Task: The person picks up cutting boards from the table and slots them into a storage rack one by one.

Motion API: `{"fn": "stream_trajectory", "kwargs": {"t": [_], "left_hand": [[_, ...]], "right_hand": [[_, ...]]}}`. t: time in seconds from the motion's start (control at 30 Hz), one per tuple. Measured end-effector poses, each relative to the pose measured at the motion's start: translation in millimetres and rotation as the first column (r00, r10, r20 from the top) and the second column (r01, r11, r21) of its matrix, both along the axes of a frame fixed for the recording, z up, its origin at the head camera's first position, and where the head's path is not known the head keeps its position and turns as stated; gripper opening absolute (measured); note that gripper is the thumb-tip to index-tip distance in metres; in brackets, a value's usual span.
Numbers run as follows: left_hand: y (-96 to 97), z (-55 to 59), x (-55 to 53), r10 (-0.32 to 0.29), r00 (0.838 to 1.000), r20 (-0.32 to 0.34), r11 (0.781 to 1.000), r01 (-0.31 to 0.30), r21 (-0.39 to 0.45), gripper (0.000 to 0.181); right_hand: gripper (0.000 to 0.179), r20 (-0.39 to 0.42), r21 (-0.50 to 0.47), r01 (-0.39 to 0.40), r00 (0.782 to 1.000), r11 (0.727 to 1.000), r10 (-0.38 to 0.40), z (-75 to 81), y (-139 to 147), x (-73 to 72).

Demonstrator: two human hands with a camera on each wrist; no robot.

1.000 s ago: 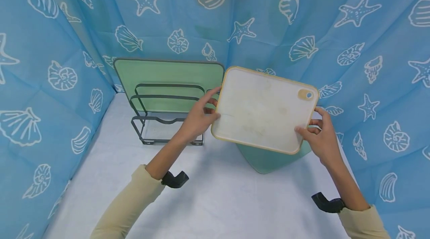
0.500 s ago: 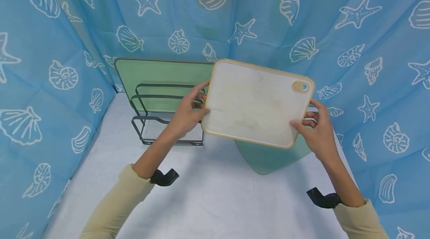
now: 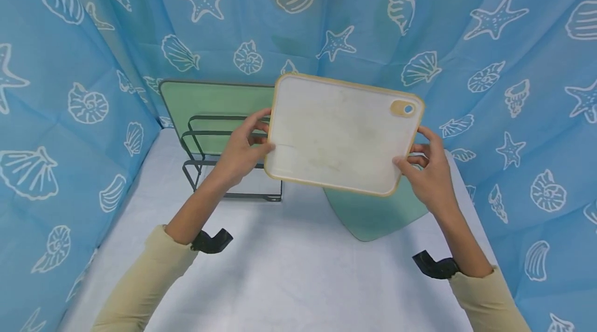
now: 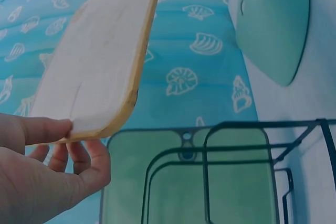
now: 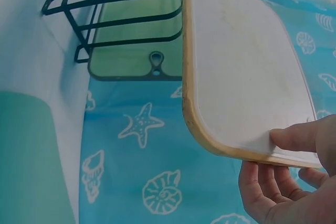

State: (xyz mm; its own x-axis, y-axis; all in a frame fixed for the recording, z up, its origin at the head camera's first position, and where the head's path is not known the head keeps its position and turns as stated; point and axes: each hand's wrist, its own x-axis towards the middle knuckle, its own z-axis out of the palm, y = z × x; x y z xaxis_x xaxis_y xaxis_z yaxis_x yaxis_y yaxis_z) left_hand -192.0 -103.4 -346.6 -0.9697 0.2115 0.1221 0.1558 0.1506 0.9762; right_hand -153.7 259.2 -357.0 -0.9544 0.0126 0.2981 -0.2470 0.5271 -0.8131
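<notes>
A white cutting board point(image 3: 345, 135) with a yellow rim and a holed corner is held up above the table, tilted slightly down to the right. My left hand point(image 3: 240, 150) pinches its left edge, thumb on the white face and fingers behind. At the opposite edge my right hand point(image 3: 429, 176) grips it the same way. Behind my left hand stands a black wire rack point(image 3: 191, 135), partly hidden by hand and board. A green cutting board point(image 3: 219, 96) with a dark rim stands upright in the rack; its right part is covered by the white board.
A flat teal mat or board point(image 3: 368, 218) lies on the white tabletop point(image 3: 298, 275), partly under the raised board. Blue curtains point(image 3: 364, 5) with white shell prints enclose the table at the back and both sides.
Both hands have carried the white cutting board left and slightly up, so it now covers more of the green board and the rack's right side. The rack has stayed put.
</notes>
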Motion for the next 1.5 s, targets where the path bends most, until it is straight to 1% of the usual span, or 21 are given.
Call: {"fn": "stream_trajectory", "kwargs": {"t": [0.27,0.37,0.4,0.43,0.53,0.63,0.67,0.7,0.93,1.07,1.27,1.33,1.5], "left_hand": [[-15.8,6.9,-3.5,0.031,0.999,0.008,0.999,-0.032,0.027,0.068],[-22.7,8.7,-5.0,0.047,0.999,0.008,0.998,-0.047,0.029,0.068],[-25.1,9.4,-5.2,0.052,0.999,0.004,0.998,-0.052,0.024,0.068],[-27.6,9.6,-5.6,0.055,0.998,-0.001,0.998,-0.055,0.019,0.068],[-36.1,10.2,-5.7,0.065,0.998,-0.015,0.998,-0.066,-0.006,0.068],[-45.4,10.0,-5.6,0.081,0.997,-0.015,0.996,-0.081,-0.021,0.068],[-48.3,10.2,-5.6,0.086,0.996,-0.012,0.996,-0.086,-0.022,0.068],[-51.1,10.3,-5.6,0.092,0.996,-0.012,0.995,-0.093,-0.029,0.068],[-65.5,12.1,-8.4,0.138,0.989,-0.054,0.988,-0.142,-0.068,0.068],[-73.1,11.8,-11.5,0.157,0.986,-0.054,0.986,-0.159,-0.044,0.068],[-82.2,13.7,-16.4,0.196,0.98,-0.023,0.98,-0.197,-0.028,0.069],[-84.8,15.4,-18.3,0.209,0.978,-0.017,0.977,-0.21,-0.027,0.069],[-92.8,18.7,-23.6,0.229,0.973,-0.018,0.973,-0.229,0.004,0.07]], "right_hand": [[0.074,-0.052,0.001,-0.028,0.998,1.0,0.028,6.5,-13.2,-10.7],[0.074,-0.058,-0.021,-0.045,0.997,0.999,0.044,8.9,-19.9,-15.4],[0.074,-0.057,-0.031,-0.051,0.997,0.998,0.049,9.5,-22.4,-17.0],[0.074,-0.057,-0.039,-0.058,0.997,0.998,0.056,13.7,-27.0,-16.0],[0.073,-0.057,-0.07,-0.073,0.996,0.995,0.069,13.8,-35.7,-21.2],[0.072,-0.055,-0.07,-0.081,0.995,0.994,0.078,13.2,-45.0,-25.7],[0.073,-0.057,-0.076,-0.086,0.995,0.993,0.082,9.1,-45.6,-29.9],[0.072,-0.06,-0.079,-0.092,0.994,0.993,0.087,9.2,-48.4,-31.4],[0.072,-0.05,-0.117,-0.126,0.991,0.985,0.121,11.4,-63.7,-42.0],[0.071,-0.041,-0.108,-0.13,0.991,0.986,0.127,14.3,-73.2,-48.0],[0.072,-0.04,-0.107,-0.134,0.991,0.985,0.131,18.2,-86.0,-57.9],[0.071,-0.045,-0.108,-0.137,0.99,0.985,0.132,19.9,-89.4,-61.0],[0.068,-0.074,-0.076,-0.127,0.99,0.989,0.122,24.0,-100.0,-70.2]]}}
